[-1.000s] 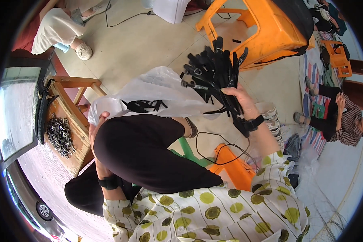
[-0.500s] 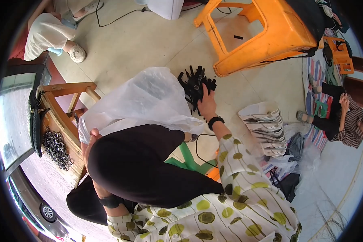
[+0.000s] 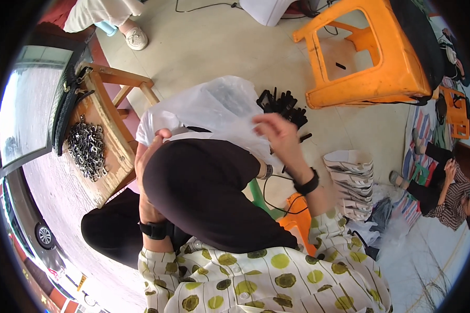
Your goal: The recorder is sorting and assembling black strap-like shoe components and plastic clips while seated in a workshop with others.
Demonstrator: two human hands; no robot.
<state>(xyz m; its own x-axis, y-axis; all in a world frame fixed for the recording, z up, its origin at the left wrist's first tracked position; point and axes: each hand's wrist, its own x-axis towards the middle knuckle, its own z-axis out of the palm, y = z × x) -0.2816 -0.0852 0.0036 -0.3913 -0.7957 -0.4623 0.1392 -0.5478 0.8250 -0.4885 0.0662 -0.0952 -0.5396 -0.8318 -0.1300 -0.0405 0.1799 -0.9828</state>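
Observation:
My left hand (image 3: 152, 151) is closed on the edge of a translucent white plastic bag (image 3: 222, 96), beside my raised knee. The bag spreads out beyond the knee, and a bit of something black shows at its mouth. Over the bag's right edge is my right hand (image 3: 281, 136), its fingers loosely bent and apart, slightly blurred; nothing shows in them. On the floor just beyond it lies a pile of black straps (image 3: 283, 104), with a loose piece apart from it.
A wooden stool (image 3: 122, 156) at left bears a heap of metal clasps (image 3: 86, 150). An orange plastic stool (image 3: 344, 96) stands at the far right. Stacked pale fabric pieces (image 3: 350, 182) lie at right, near a seated person (image 3: 451, 188). A cable runs near my foot.
My right hand has come off the black strap pile and moved back toward me, beside the bag. My left hand stays on the bag's edge. The whole view has shifted.

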